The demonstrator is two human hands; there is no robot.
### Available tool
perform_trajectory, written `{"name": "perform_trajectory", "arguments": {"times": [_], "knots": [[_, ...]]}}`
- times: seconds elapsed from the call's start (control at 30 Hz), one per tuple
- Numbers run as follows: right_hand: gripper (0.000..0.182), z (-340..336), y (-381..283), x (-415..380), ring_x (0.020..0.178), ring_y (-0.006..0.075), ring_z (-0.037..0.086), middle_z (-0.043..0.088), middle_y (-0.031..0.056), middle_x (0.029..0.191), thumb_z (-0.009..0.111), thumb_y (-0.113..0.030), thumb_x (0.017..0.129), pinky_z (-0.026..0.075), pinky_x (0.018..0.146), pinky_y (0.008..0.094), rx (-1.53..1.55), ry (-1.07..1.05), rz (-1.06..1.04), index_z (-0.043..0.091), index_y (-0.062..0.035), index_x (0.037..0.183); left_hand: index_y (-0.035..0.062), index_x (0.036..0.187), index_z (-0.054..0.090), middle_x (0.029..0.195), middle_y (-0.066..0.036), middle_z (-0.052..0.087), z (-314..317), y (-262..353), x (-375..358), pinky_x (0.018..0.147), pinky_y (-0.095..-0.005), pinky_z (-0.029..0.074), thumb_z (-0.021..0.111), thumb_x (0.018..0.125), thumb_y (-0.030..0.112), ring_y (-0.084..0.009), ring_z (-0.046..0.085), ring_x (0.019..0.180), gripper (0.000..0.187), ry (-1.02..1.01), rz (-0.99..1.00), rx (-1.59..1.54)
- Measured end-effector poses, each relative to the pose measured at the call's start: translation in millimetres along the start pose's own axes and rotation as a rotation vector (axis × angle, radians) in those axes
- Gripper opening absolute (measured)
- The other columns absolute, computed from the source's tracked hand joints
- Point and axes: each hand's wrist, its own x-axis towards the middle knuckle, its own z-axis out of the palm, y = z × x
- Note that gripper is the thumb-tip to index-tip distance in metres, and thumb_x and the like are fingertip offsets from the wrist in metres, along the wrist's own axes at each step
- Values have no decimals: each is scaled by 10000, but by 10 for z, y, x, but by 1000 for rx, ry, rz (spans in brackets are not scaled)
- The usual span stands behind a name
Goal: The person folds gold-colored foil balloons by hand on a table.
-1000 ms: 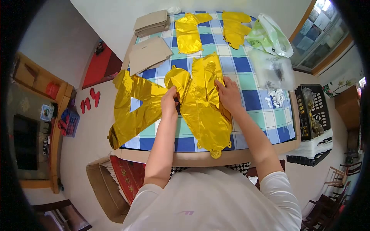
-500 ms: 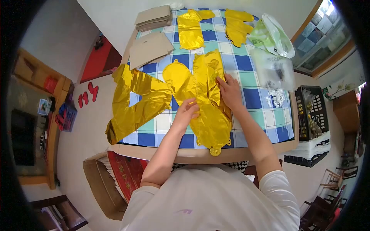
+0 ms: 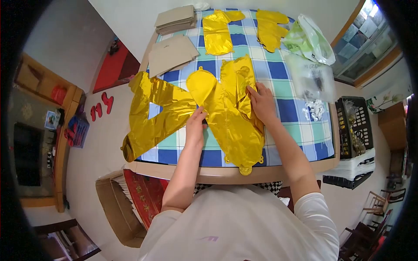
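A flat gold foil balloon (image 3: 239, 135) with two upper arms lies creased at the middle of the table, its lower tip over the front edge. My left hand (image 3: 195, 127) is closed at its left edge, fingertips pinched on the foil near the crease. On the opposite side, my right hand (image 3: 263, 104) grips the folded right edge with bent fingers. A second gold foil balloon (image 3: 146, 130) with a triangular hole lies to the left, its right end close to my left fingertips.
Two more gold foil balloons (image 3: 218, 37) (image 3: 270, 32) lie at the back. Cardboard sheets (image 3: 172, 54) and a cardboard stack (image 3: 175, 19) sit back left. A green-white plastic bag (image 3: 311, 41), a clear bag (image 3: 311, 80) and small white pieces (image 3: 314, 110) are at right. A black crate (image 3: 357, 126) stands beside the table.
My left hand has moved left, off the middle of the balloon to its left edge. My right hand stays at the folded right edge. The view has shifted slightly.
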Motion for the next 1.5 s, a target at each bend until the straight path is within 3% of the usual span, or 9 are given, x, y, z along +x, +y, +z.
{"name": "perform_trajectory", "arguments": {"times": [0.1,0.2,0.3,0.4,0.53,0.57,0.67,1.0,1.5], "knots": [[361,-4,-4,-11,1229,372,454,501,178,1330,535,-129,911,355,1039,473,-13,72,-51,589,-161,1267,-18,1298,534,1252,-100,569,131,-204,92,923,-305,425,573,897,98,-173,526,1126,419,-135,212,40],[364,-13,-8,-7,1296,345,417,478,184,1365,530,-163,918,304,1090,494,14,20,-7,586,-176,1278,1,1279,558,1262,-118,567,300,-354,79,952,-306,432,544,918,58,-191,531,1151,366,-272,589,456],[367,-27,-25,-3,1285,352,425,481,186,1360,539,-162,912,311,1083,500,6,19,-2,588,-174,1276,15,1204,612,1240,-128,585,551,-217,-75,909,-299,464,522,917,15,-217,556,1137,301,-462,446,181],[366,-20,-11,-7,1268,360,437,486,186,1353,546,-158,907,326,1070,508,16,30,-21,594,-170,1269,8,1163,625,1238,-141,593,358,-353,399,875,-296,484,504,918,-4,-246,567,1141,274,-262,571,175],[362,-40,-24,-3,1251,362,449,495,190,1330,553,-147,902,347,1046,516,22,36,-24,600,-165,1260,31,1242,569,1333,-189,532,215,-365,603,1017,-439,398,503,899,25,-367,477,1260,349,68,1030,952],[359,-41,-16,12,1250,363,449,494,191,1329,554,-146,902,347,1045,516,39,32,-25,601,-162,1257,41,1259,553,1389,-188,478,263,-376,594,1070,-509,318,510,890,60,-397,411,1302,371,-61,1013,931],[352,-38,-21,1,1251,364,448,491,191,1329,558,-141,897,347,1044,518,74,23,-26,604,-154,1245,73,1323,514,1410,-164,454,496,-206,446,1106,-524,270,523,921,181,-353,359,1351,416,-322,800,1101],[320,-34,-31,10,1197,363,466,493,175,1330,579,-79,847,376,1008,466,25,74,-55,620,-73,1164,125,1413,440,1472,-113,392,712,-517,517,1146,-513,186,497,955,378,-291,271,1412,526,-120,1126,1314],[296,16,27,-8,1271,364,434,487,189,1348,571,-135,879,335,1052,511,44,37,-32,617,-72,1165,142,1416,448,1476,-125,393,639,-518,507,1107,-610,168,463,958,462,-302,268,1411,559,-116,1050,1420]]}}
